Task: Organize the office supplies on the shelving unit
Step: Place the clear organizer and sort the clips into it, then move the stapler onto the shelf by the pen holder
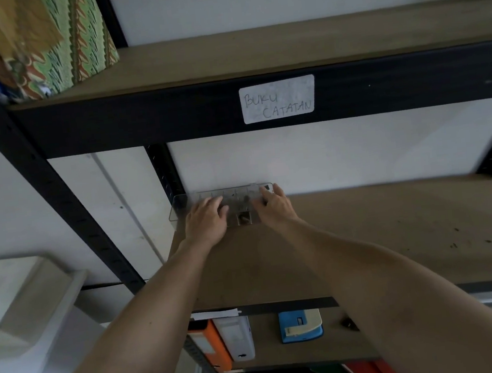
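Both forearms bare — no sleeves in view; hands (235, 214) bare — no gloves, rings, watch.

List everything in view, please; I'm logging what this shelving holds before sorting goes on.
Organizer: 1, clear, compartmented, back left of middle shelf.
Label: 1, white, handwritten "BUKU CATATAN", on black upper beam.
Patterned binders: number unclear, green and brown, top shelf left.
Orange binder: 1, lower shelf, upright.
White binder: 1, right of the orange one.
Hole punch: 1, blue and cream, lower shelf.
Left hand: flat on organizer.
Right hand: fingers on organizer's right end.
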Demonstrator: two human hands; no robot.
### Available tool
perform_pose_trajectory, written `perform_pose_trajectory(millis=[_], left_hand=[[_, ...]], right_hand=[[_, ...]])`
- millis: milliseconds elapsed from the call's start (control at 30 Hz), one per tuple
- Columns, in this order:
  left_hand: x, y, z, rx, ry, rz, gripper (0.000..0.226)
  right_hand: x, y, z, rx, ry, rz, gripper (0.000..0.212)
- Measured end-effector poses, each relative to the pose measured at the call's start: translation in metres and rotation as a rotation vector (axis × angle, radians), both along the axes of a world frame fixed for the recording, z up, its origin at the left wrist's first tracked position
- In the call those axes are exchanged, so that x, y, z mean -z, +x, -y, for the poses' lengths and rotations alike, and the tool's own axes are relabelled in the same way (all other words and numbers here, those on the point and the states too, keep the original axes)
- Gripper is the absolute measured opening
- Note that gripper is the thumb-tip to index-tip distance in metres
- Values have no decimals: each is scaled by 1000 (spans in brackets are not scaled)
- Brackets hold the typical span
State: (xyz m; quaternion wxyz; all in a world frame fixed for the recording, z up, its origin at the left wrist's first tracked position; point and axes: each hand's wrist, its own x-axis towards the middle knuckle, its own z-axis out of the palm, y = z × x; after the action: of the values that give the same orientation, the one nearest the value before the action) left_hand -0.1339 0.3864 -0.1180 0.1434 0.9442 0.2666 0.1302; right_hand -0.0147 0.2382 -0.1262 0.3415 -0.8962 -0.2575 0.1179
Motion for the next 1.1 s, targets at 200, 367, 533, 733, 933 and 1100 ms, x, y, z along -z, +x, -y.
perform_pose_trajectory(millis=[200, 367, 533, 733, 933, 1100], left_hand=[[-16, -6, 30, 52, -34, 68, 41], [-29, -18, 74, 62, -98, 27, 41], [-30, -42, 133, 18, -119, 0, 38], [-8, -67, 197, 35, -334, -137, 28], [40, -85, 238, 114, -464, -413, 25], [125, -83, 245, 97, -520, -509, 24]], right_hand=[[-10, -10, 29, -5, -75, -7, 54], [-21, -27, 67, -29, -156, -6, 55], [-23, -61, 118, -11, -111, 29, 42], [-16, -109, 179, -249, -109, -220, 26], [44, -124, 219, -208, -321, -391, 25], [127, -120, 224, -109, -433, -314, 35]])
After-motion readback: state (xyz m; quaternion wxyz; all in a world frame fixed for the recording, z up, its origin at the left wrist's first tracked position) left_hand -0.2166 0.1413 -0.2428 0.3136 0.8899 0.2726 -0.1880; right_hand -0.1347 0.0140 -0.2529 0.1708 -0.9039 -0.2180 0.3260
